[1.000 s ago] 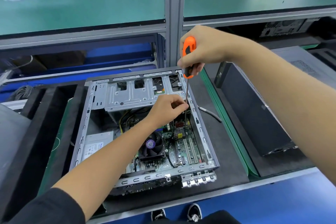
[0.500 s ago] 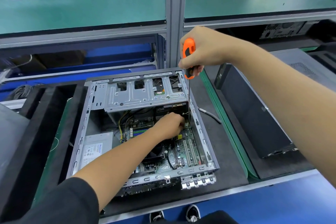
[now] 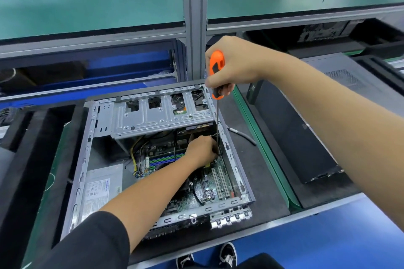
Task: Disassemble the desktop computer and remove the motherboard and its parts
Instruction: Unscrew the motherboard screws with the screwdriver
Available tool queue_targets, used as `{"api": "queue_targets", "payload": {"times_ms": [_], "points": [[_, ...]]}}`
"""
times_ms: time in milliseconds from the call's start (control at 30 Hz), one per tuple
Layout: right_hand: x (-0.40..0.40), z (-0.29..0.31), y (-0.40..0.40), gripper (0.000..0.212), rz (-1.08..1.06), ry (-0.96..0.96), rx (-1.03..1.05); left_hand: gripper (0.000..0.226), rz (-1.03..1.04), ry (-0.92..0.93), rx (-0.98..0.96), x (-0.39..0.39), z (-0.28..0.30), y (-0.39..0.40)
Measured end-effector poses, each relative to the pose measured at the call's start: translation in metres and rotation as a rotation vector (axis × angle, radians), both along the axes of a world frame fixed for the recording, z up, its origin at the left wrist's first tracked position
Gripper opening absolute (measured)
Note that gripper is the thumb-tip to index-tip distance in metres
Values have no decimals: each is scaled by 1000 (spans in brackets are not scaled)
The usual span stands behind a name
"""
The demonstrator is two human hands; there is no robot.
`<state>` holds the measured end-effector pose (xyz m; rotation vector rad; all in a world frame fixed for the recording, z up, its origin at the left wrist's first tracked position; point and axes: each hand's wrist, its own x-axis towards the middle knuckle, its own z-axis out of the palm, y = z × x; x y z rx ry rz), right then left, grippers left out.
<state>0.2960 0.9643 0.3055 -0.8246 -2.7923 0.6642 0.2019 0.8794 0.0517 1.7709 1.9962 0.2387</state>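
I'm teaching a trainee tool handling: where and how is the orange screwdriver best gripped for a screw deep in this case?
Grip the screwdriver by its thick orange-and-black handle, from above, as the right hand does. It stands nearly upright, its thin shaft reaching down inside the case's right wall, so only the handle is clear. The left hand is by the tip.

A black-matted counter (image 3: 269, 199) carries the open computer case (image 3: 237, 172), a dark side panel (image 3: 293, 137) beside it, and a loose grey cable (image 3: 243, 134) between them.

orange-black screwdriver (image 3: 216, 72), green shelf (image 3: 87, 4), seemingly black sleeve (image 3: 94, 244)
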Motion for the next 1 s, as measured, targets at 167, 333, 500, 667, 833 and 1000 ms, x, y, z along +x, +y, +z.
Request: {"api": "queue_targets", "payload": {"times_ms": [167, 333, 500, 667, 833, 1000], "points": [[1, 3, 0, 27, 7, 13, -22, 15, 7, -4, 15, 0, -1, 1], [2, 5, -3, 32, 32, 13, -2, 8, -40, 8, -2, 1, 0, 1], [2, 4, -5, 33, 46, 18, -12, 7, -82, 85, -7, 2, -4, 0], [1, 1, -5, 34, 40, -9, 24, 31, -115, 178, -22, 5, -7, -1], [2, 0, -2, 32, 35, -6, 39, 20, -10, 58, 53, 5, -7, -3], [3, 1, -2, 32, 35, -9, 43, 14, 16, 71, 56, 5, -8, -3]]}}
